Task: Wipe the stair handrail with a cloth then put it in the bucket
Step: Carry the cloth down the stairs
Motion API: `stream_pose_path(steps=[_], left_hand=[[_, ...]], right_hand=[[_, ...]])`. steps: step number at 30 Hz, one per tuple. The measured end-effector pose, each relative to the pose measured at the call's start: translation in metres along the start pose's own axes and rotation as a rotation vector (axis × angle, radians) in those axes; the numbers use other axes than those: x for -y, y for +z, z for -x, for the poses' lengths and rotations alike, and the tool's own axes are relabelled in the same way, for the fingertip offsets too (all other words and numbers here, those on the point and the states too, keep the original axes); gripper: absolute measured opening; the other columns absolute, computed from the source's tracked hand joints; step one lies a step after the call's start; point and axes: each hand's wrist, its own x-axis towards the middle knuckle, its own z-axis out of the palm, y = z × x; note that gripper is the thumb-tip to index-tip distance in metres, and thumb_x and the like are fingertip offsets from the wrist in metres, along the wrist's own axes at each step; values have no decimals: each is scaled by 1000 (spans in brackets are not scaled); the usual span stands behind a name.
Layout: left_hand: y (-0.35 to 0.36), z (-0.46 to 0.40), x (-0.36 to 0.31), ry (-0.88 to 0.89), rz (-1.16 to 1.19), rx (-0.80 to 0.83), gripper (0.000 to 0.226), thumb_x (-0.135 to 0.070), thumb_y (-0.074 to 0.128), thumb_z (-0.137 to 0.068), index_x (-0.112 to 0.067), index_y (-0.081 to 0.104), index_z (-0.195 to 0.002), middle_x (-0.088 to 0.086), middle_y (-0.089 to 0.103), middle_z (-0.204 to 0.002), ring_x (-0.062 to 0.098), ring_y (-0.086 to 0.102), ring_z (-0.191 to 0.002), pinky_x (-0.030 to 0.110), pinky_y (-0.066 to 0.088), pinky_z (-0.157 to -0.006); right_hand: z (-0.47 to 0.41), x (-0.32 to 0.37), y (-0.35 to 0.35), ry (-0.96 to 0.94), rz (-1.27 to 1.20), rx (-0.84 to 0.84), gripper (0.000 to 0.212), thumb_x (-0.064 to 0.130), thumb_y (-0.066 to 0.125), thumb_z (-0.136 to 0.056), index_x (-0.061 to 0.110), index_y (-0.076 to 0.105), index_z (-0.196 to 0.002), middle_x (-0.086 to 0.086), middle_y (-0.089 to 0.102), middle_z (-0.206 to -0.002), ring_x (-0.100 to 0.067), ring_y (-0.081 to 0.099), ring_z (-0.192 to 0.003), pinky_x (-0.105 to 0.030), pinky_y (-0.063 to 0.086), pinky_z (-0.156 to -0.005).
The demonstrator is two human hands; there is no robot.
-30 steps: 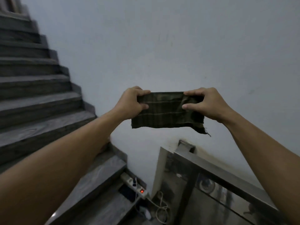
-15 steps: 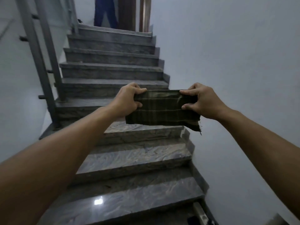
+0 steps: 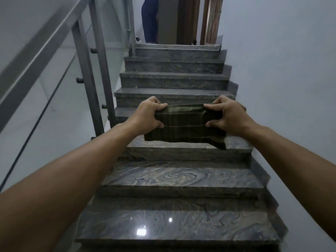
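A dark green checked cloth (image 3: 185, 127) is stretched flat between my two hands, out in front of me above the stairs. My left hand (image 3: 149, 116) grips its left end and my right hand (image 3: 226, 117) grips its right end. The grey metal stair handrail (image 3: 39, 49) runs up along the left side, well left of the cloth and apart from both hands. No bucket is in view.
Grey marble stairs (image 3: 174, 180) climb ahead to a landing. Metal posts (image 3: 87, 73) and a glass panel stand under the rail at left. A plain wall closes the right side. A person's legs in blue trousers (image 3: 150, 19) stand at the top by a wooden door.
The view has swung left from the right-hand wall to face straight up the stairs, and the handrail has come into sight at left. Both hands still hold the cloth stretched.
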Motion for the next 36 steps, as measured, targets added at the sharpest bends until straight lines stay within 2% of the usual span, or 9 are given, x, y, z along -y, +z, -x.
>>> stream_pose_path(steps=[2,6,12,17,23,29,36], left_hand=[[-12,-34,9,4,-11,-11,70,-4,77,-73,-11,48,-137,-7,45,-111,10,46,-104,23,42,-94],[-41,-103,20,-21,-54,-49,70,-5,78,-73,-10,49,-137,-3,46,-112,14,48,-104,27,44,-97],[-101,-196,42,-87,-115,-100,71,-6,78,-73,-10,48,-137,0,47,-116,17,48,-109,33,46,-100],[-158,-280,76,-100,-165,-116,70,-8,79,-73,-11,50,-136,-3,44,-111,13,44,-105,25,40,-96],[-218,-390,115,-85,-168,-127,67,-9,78,-74,-11,51,-135,-4,42,-109,13,44,-103,22,40,-90],[-253,-498,141,-79,-176,-150,71,-10,81,-71,-10,51,-135,-3,44,-108,14,45,-100,23,41,-91],[-292,-628,159,-97,-194,-181,75,-9,84,-67,-10,52,-134,-3,43,-105,14,47,-98,18,37,-89]], right_hand=[[-39,-10,-3,-31,-7,4,60,12,78,-73,14,56,-128,1,50,-104,-14,51,-95,-15,40,-81],[-124,-27,-19,-83,-46,0,60,11,79,-71,12,57,-127,0,51,-105,-15,52,-96,-24,46,-87],[-254,-30,-37,-152,-63,-6,61,10,79,-71,9,56,-128,-6,52,-108,-20,52,-100,-29,47,-91],[-366,-29,-38,-188,-75,6,63,11,81,-69,10,57,-128,-6,51,-106,-20,53,-98,-26,45,-87],[-495,-31,-53,-183,-60,-38,65,11,82,-67,9,57,-127,-5,52,-104,-21,53,-96,-29,47,-89],[-604,-50,-77,-174,-51,-43,65,11,83,-67,9,58,-127,-7,54,-105,-23,54,-97,-33,49,-89],[-737,-80,-105,-174,-90,-50,63,11,81,-69,10,56,-128,-4,52,-104,-20,52,-98,-30,47,-90]])
